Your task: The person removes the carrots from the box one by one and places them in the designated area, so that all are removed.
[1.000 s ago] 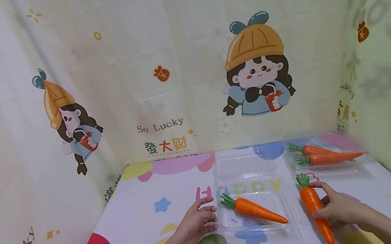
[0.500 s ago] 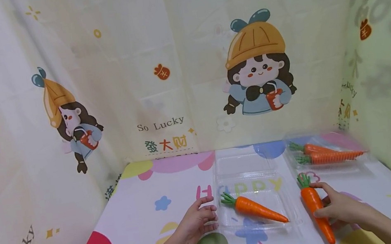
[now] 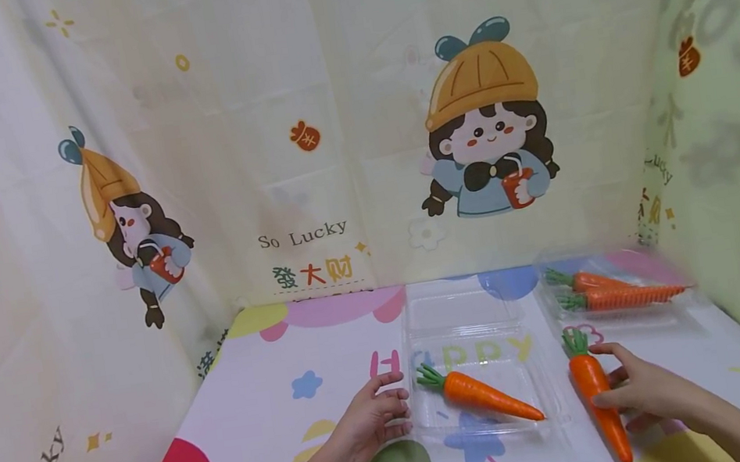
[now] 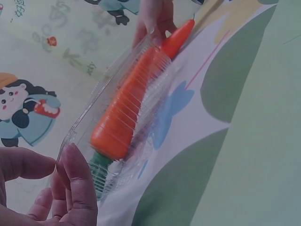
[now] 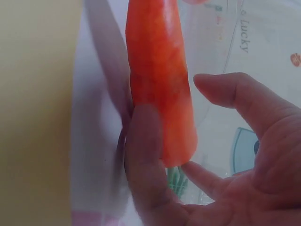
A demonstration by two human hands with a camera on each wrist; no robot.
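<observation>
A clear plastic clamshell box [image 3: 471, 343] lies with its lid laid back on the table, a carrot [image 3: 485, 396] inside its near half. At its left edge is my left hand [image 3: 377, 411]; the left wrist view shows thumb and finger pinching the box rim [image 4: 70, 129]. To the right of the box, a second carrot [image 3: 599, 404] points its green top away from me. My right hand [image 3: 648, 389] curves loosely round its middle; in the right wrist view a finger [image 5: 143, 136] overlaps the carrot [image 5: 160, 80] and the thumb tip [image 5: 202, 84] is close beside it.
Another clear box [image 3: 638, 316] at the back right holds two carrots [image 3: 628, 297], one with a ridged look. Printed cloth walls [image 3: 363, 184] surround the patterned tabletop [image 3: 256, 428] on the left, back and right.
My right hand has shifted slightly, its index finger sitting a little farther from the carrot. The left hand, the boxes and the carrots stay in place.
</observation>
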